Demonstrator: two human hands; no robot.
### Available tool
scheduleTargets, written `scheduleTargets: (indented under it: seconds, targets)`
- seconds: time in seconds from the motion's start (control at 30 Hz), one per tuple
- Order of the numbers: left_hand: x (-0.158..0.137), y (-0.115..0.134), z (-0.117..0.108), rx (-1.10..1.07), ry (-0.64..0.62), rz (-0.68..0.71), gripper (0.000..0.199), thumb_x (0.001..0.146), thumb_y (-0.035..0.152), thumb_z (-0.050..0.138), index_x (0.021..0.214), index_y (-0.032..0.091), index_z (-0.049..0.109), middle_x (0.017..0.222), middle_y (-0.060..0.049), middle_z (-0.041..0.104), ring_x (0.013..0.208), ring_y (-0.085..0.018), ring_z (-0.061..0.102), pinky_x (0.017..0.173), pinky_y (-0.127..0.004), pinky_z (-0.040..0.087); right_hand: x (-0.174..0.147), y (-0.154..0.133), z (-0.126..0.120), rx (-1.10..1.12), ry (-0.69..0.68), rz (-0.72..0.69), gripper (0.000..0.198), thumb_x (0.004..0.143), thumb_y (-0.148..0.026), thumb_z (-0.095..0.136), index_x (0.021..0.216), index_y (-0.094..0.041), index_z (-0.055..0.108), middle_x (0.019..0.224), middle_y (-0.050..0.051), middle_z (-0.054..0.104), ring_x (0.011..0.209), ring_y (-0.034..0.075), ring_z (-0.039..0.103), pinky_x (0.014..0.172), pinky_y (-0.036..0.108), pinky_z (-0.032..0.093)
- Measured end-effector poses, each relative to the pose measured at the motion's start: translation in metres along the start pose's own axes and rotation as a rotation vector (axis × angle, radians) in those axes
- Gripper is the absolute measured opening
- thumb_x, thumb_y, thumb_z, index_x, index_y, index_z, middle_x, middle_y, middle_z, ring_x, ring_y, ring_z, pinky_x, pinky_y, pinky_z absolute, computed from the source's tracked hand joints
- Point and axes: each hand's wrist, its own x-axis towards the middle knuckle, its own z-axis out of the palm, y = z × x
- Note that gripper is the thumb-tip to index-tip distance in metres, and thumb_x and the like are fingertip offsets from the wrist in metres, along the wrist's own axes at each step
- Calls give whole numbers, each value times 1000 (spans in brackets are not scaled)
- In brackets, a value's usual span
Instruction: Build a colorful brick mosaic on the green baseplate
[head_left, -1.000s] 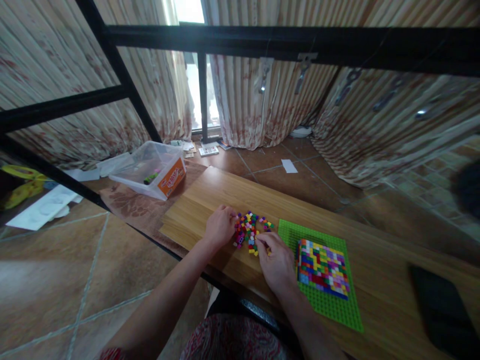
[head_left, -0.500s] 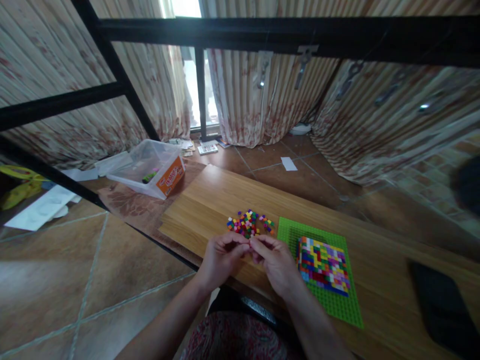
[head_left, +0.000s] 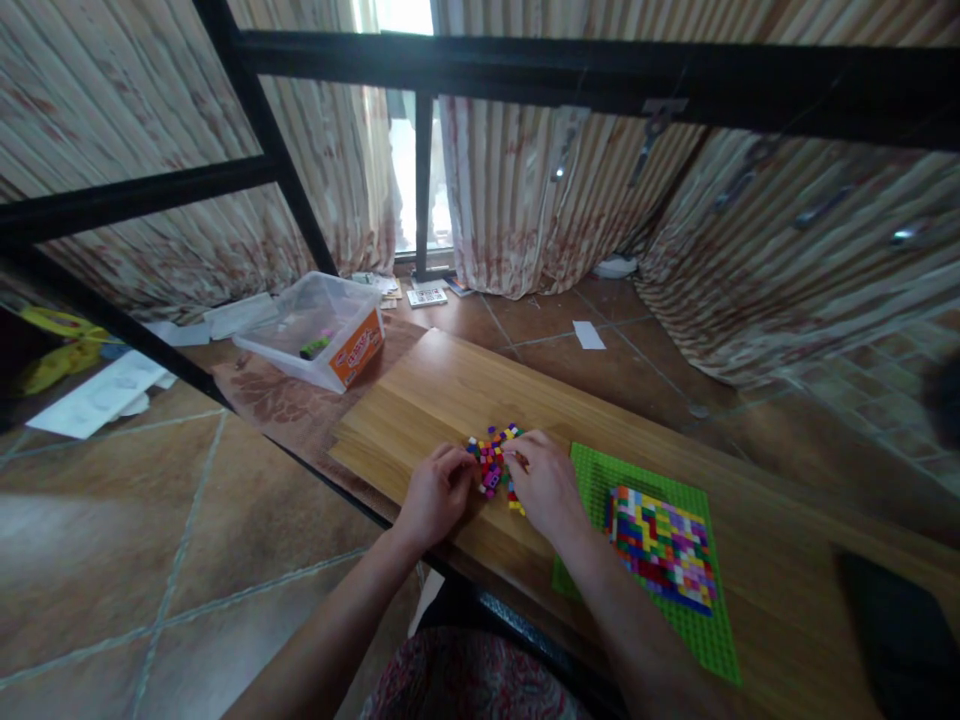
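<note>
Small toy bricks (head_left: pixel 491 462) of many colours lie in a loose pile on the wooden table. My left hand (head_left: pixel 439 495) rests at the pile's left side, its fingers curled with thumb and forefinger close together. Over the right part of the pile, my right hand (head_left: pixel 546 488) has its fingertips pinched. Whatever either hand holds is too small or hidden to make out. Beyond my right forearm, a green baseplate (head_left: pixel 716 640) carries a rectangular layered block of multicoloured bricks (head_left: pixel 664 545). My forearm covers part of the plate.
A dark flat object like a phone (head_left: pixel 896 630) lies at the table's right. A clear plastic box (head_left: pixel 300 355) with an orange label stands to the left on a brown cloth. Dark metal bars (head_left: pixel 510 65) cross the view in front of curtains (head_left: pixel 495 200).
My hands were together, fingertips meeting in front of the pile; now they are apart. Both have moved forward to the bricks, and the camera view has shifted slightly.
</note>
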Motion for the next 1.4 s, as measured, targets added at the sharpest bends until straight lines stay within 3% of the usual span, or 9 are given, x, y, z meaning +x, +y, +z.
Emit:
scheduleTargets:
  seconds: [0.23, 0.37, 0.53, 0.83, 1.17, 1.3, 1.4]
  targets:
    - [1, -3, 2, -85, -9, 89, 23, 87, 7, 49, 93, 19, 66, 105, -8, 66, 98, -17, 62, 90, -31, 50, 22, -7, 12, -163, -142, -51, 22, 91, -22, 51, 97, -20, 72, 102, 8, 61, 101, 20, 55, 90, 30, 40]
    - [4, -8, 5, -86, 72, 68, 24, 85, 7, 52, 101, 19, 65, 110, -9, 64, 103, -18, 61, 94, -34, 49, 23, -5, 11, -142, -175, -58, 15, 86, -21, 59, 94, -21, 72, 104, 8, 60, 104, 20, 54, 92, 30, 40]
    - [9, -5, 5, -38, 56, 19, 19, 84, 12, 57, 100, 18, 65, 102, -8, 64, 93, -18, 61, 84, -32, 51, 17, 0, 13, -84, -114, -41, 11, 84, -19, 61, 90, -20, 70, 101, 7, 61, 99, 19, 55, 88, 31, 42]
    - [26, 12, 6, 20, -24, -91, 16, 87, 26, 56, 90, 19, 70, 87, -4, 67, 82, -17, 61, 76, -28, 47, 7, 2, 11, 24, 19, -204, 16, 85, -16, 54, 95, -20, 65, 99, 7, 65, 98, 21, 57, 87, 34, 44]
    - [35, -2, 13, -501, -153, -271, 21, 79, 33, 62, 77, 14, 69, 64, 0, 63, 55, -10, 51, 53, -21, 40, 8, 14, 18, 643, 21, 49, 16, 79, -32, 65, 87, -22, 75, 87, 4, 73, 79, 18, 66, 72, 30, 51]
    - [36, -1, 11, -558, -192, -266, 22, 79, 34, 62, 77, 13, 68, 63, 0, 62, 54, -9, 49, 53, -20, 40, 9, 20, 17, 725, -21, 143, 17, 75, -33, 67, 84, -21, 76, 69, 2, 71, 60, 16, 62, 57, 27, 48]
    - [37, -1, 4, -472, -197, -215, 20, 80, 32, 62, 76, 14, 68, 65, 0, 64, 58, -11, 53, 57, -21, 42, 8, 23, 9, 628, -25, 89, 13, 75, -25, 65, 82, -22, 76, 73, 2, 71, 65, 15, 64, 63, 27, 49]
